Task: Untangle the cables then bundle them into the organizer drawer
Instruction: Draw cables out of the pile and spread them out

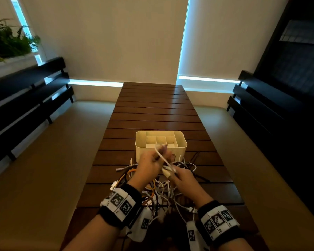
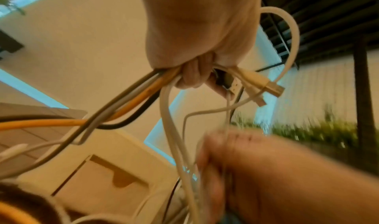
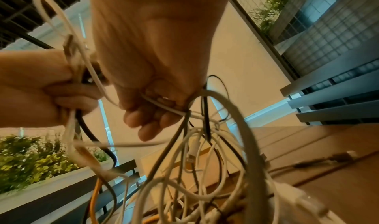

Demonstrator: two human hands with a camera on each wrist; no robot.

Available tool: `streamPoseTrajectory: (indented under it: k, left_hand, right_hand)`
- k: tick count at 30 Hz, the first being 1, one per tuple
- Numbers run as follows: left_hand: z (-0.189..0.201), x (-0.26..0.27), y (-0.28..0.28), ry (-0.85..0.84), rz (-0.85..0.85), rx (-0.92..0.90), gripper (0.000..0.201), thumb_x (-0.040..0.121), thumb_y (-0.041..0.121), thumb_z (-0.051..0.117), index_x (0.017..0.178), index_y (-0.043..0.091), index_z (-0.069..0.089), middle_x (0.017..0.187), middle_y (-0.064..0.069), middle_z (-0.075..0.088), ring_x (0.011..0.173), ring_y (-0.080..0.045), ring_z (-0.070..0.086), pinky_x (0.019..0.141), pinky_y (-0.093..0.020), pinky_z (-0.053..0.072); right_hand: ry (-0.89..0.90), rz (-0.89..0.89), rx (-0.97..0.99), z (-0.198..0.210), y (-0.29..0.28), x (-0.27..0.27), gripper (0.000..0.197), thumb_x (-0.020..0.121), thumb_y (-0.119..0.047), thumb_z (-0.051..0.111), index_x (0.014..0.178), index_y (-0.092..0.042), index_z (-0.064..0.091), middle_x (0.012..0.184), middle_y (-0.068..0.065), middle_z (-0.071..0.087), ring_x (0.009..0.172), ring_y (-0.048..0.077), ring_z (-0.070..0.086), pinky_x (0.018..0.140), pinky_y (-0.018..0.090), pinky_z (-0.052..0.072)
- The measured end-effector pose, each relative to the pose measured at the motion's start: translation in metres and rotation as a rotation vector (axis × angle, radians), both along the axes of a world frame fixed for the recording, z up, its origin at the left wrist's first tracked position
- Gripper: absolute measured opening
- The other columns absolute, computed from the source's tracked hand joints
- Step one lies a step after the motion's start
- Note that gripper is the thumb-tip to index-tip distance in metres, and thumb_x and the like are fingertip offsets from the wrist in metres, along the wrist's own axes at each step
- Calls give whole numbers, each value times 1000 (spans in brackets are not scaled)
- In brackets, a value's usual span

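Observation:
A tangle of white, black and orange cables (image 1: 163, 189) lies on the slatted wooden table (image 1: 152, 113), just in front of the cream organizer drawer (image 1: 160, 142). My left hand (image 1: 150, 165) is raised over the pile and grips a bunch of cables (image 2: 143, 88), with white plug ends (image 2: 264, 85) sticking out past the fingers. My right hand (image 1: 184, 177) sits close beside it, fingers curled round a thin white cable (image 3: 164, 106) that runs across to the left hand. More loops hang from the right hand (image 3: 156, 85) down to the heap (image 3: 205, 170).
The organizer (image 2: 115, 166) has several small compartments and stands mid-table. Dark slatted benches (image 1: 26, 98) run along both sides. A planter (image 1: 6, 42) is at the far left. The far half of the table holds nothing.

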State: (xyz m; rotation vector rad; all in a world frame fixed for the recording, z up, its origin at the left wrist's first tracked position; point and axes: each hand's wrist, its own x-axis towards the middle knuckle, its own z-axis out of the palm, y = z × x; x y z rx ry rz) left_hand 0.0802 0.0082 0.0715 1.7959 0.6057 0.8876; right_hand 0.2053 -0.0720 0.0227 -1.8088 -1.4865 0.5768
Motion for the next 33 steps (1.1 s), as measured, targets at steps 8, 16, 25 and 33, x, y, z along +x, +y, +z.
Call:
streamPoseTrajectory:
  k: [8,16,25,33]
  left_hand:
    - [38,-22,13,-251,164,1,26,95,14,52,73,6,62,69,2,66,69,-7,64,66,-20,53]
    - [64,-50,40,-393,365,-73,26,94,23,55,70,25,66,70,3,67,69,-22,63,67,-42,55]
    - [31,-49,42,-108,358,-34,21,95,28,52,78,18,61,80,-4,67,69,-8,65,64,-28,52]
    - [26,-63,49,236,141,-260,32,86,33,62,116,26,52,110,-4,62,85,-12,60,65,-27,45]
  right_hand:
    - [132,-66,-14,-6,-5,9,21,95,-10,48,105,-24,60,96,-15,64,90,2,61,80,18,48]
    - [-50,-121,-274,-39,-21,31,20,95,-20,50,76,-19,57,78,-5,54,78,11,53,74,23,39]
    - [144,-491,133,4,-14,31,30,99,-25,37,78,-11,53,64,1,52,53,10,45,47,15,34]
    - [291,-554,352,32,-7,22,9,100,-26,34,97,-19,39,62,2,44,53,17,39,53,33,33]
